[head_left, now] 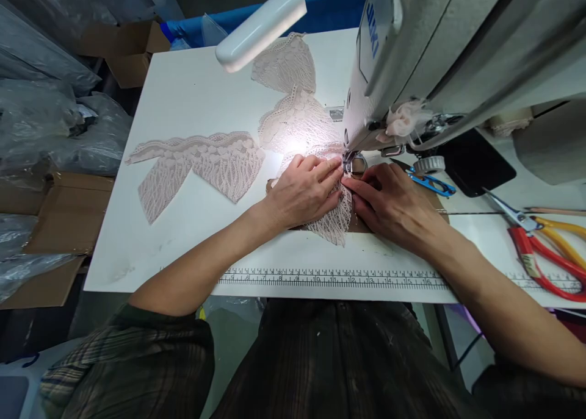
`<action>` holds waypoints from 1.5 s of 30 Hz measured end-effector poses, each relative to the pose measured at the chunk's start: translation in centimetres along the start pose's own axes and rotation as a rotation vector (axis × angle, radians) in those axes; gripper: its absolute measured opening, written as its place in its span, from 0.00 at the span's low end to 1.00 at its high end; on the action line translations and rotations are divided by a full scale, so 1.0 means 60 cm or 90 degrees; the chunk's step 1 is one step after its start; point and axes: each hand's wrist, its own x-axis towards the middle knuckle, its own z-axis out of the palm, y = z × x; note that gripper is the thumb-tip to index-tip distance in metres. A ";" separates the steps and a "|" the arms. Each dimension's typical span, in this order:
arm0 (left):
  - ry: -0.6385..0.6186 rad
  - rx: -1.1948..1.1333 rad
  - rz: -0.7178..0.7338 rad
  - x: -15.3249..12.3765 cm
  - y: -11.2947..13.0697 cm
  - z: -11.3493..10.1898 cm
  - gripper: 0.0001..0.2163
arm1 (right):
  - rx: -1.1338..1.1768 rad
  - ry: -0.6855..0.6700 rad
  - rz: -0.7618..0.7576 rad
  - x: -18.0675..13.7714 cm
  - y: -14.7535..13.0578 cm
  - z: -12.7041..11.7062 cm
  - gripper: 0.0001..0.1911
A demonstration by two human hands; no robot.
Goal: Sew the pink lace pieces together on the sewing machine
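Pale pink lace fabric (330, 225) lies under the presser foot (350, 163) of a white sewing machine (375, 71). Fingers stretched out, my left hand (307, 187) rests flat on the lace, its fingertips just left of the foot. My right hand (394, 202) pinches the edge of the lace in front of the foot, thumb and forefinger together. More lace panels (297, 120) trail away behind my left hand towards the back of the table. Another lace piece (206, 160) lies flat on the left. The needle itself is hard to make out.
A lit lamp (263, 25) hangs over the white table (178, 89). To the right lie red-handled scissors (526, 248), blue thread snips (433, 182) and a black phone-like slab (476, 160). A ruler strip (320, 277) runs along the front edge. Cardboard boxes (68, 214) stand at left.
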 end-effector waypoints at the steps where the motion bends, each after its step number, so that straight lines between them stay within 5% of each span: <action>1: 0.001 0.002 -0.011 0.001 0.001 0.000 0.20 | -0.004 0.000 0.003 0.003 0.000 0.000 0.17; 13: 0.092 -0.045 -0.086 0.009 -0.015 0.002 0.18 | 0.014 0.019 0.015 -0.008 0.001 0.006 0.17; 17: 0.119 -0.002 -0.158 0.020 -0.062 0.008 0.19 | 0.028 0.012 0.026 -0.007 -0.004 0.010 0.18; 23: 0.045 -0.028 -0.099 0.025 -0.130 0.009 0.21 | 0.142 0.011 0.041 -0.015 0.008 -0.006 0.21; 27: 0.073 -0.037 -0.091 0.002 -0.083 -0.017 0.20 | 0.229 -0.019 -0.005 -0.021 0.031 -0.036 0.21; 32: 0.000 -0.255 0.066 -0.034 -0.017 -0.039 0.15 | 0.244 -0.007 -0.010 -0.026 0.040 -0.051 0.18; 36: -0.033 -0.374 0.096 -0.048 -0.022 -0.039 0.11 | 0.276 0.013 0.002 -0.038 0.028 -0.044 0.18; 45: 0.084 -0.417 0.063 -0.048 -0.023 -0.015 0.08 | 0.335 0.005 0.000 -0.039 0.005 -0.042 0.18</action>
